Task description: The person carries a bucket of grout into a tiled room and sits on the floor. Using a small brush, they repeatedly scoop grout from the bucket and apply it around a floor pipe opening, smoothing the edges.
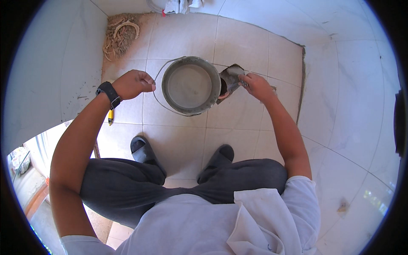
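Note:
A bucket [216, 83] with grey, watery liquid in it stands on the tiled floor ahead of me. Its wire handle leans over to the left side. My left hand [135, 84], with a black watch on the wrist, pinches that handle between thumb and fingers. On the bucket's right, my right hand [257, 88] is closed on a small grey flat-bladed tool [234, 73], which looks like a scraper; its grip is mostly hidden by the fingers. The blade is over a rough-edged hole [223, 88] in the floor, partly hidden by the bucket.
Rubble and curled strips [121, 38] lie in the far left corner. A yellow-and-black tool [111, 117] rests on the floor below my left wrist. White tiled walls [340, 85] close in on both sides. My sandalled feet [146, 153] are near the bucket.

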A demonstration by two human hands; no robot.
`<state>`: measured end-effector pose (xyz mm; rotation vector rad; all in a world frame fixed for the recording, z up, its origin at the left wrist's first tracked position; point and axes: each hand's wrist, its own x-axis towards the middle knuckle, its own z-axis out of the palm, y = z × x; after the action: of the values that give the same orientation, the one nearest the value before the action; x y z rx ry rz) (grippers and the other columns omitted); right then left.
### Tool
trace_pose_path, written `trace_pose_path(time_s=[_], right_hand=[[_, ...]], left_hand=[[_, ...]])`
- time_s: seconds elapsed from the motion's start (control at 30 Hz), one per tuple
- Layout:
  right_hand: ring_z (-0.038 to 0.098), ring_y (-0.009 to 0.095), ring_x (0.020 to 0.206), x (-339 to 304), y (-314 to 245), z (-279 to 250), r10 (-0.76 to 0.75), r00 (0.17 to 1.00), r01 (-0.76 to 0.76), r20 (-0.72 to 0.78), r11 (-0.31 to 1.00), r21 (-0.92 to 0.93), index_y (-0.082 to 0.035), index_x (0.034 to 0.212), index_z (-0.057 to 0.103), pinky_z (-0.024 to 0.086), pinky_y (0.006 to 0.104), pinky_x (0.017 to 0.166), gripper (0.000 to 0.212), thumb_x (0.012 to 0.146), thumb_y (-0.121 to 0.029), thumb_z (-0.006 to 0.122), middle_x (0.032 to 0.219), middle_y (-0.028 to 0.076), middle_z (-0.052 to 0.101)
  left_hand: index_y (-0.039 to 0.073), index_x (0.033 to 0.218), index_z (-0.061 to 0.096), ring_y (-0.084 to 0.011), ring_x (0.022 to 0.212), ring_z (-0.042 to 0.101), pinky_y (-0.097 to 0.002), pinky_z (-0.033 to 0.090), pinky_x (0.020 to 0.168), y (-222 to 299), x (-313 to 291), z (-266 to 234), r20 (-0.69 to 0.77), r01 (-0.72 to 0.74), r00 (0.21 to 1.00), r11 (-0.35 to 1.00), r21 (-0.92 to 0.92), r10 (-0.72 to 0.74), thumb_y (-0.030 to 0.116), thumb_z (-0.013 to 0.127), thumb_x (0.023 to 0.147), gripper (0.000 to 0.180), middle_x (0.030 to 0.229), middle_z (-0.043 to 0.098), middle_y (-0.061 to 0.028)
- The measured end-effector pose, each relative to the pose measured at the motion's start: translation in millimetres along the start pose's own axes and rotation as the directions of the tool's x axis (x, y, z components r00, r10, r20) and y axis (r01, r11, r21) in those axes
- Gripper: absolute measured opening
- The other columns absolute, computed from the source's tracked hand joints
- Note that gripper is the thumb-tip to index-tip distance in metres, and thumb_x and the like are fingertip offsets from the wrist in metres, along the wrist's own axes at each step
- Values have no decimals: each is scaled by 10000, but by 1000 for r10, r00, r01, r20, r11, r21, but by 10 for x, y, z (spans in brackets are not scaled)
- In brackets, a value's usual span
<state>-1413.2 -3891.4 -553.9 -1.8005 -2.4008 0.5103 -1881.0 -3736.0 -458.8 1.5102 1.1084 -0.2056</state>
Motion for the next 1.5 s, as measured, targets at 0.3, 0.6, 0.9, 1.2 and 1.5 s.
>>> trace_pose_path(time_s=[0.3, 0.6, 0.9, 1.2, 1.5], right_hand=[[672, 309, 887, -416, -50, 51, -33, 980, 27, -194, 999, -31, -113, 1220, 667, 551, 427, 727, 339, 900, -191, 746, 925, 112, 645], [676, 321, 878, -349, -129, 203, 47, 994, -39, -101, 996, 78, -133, 1193, 675, 549, 438, 723, 302, 904, -189, 744, 933, 108, 656], [679, 318, 844, -323, -63, 94, -7, 974, 13, -229, 1000, 25, -119, 1172, 682, 553, 438, 705, 289, 901, -189, 751, 921, 102, 661], [699, 206, 582, -428, -345, 294, 808, 532, -436, -254, 518, 736, -12, 1038, 742, 552, 359, 590, 296, 946, -293, 736, 665, 120, 695], [722, 315, 615, -162, -412, 674, 947, 256, -388, -195, 286, 876, 39, 940, 741, 562, 415, 620, 304, 920, -260, 685, 648, 197, 686]], left_hand=[[-12, 1103, 722, -177, 937, 678, -326, 537, 900, 38, 47, -15, 19, 25, 999, 992, 125, -28, 243, 774, 919, 319, 1017, 745, -99], [-16, 1097, 737, -201, 949, 701, -336, 536, 909, -1, 58, -1, -3, 12, 1000, 988, 156, -11, 271, 780, 904, 348, 1008, 759, -123], [-7, 1099, 709, -145, 876, 669, -309, 543, 825, -36, 50, 4, 31, -11, 999, 1000, 27, 10, 233, 779, 921, 306, 968, 734, -68], [20, 1074, 716, -123, 836, 649, -296, 531, 785, 6, 46, 18, 25, 35, 999, 997, 65, -37, 240, 767, 922, 273, 939, 728, -44], [43, 1092, 711, -127, 918, 676, -298, 527, 843, -78, 66, 4, 42, 111, 993, 994, -20, -110, 208, 751, 927, 236, 1000, 730, -25]])
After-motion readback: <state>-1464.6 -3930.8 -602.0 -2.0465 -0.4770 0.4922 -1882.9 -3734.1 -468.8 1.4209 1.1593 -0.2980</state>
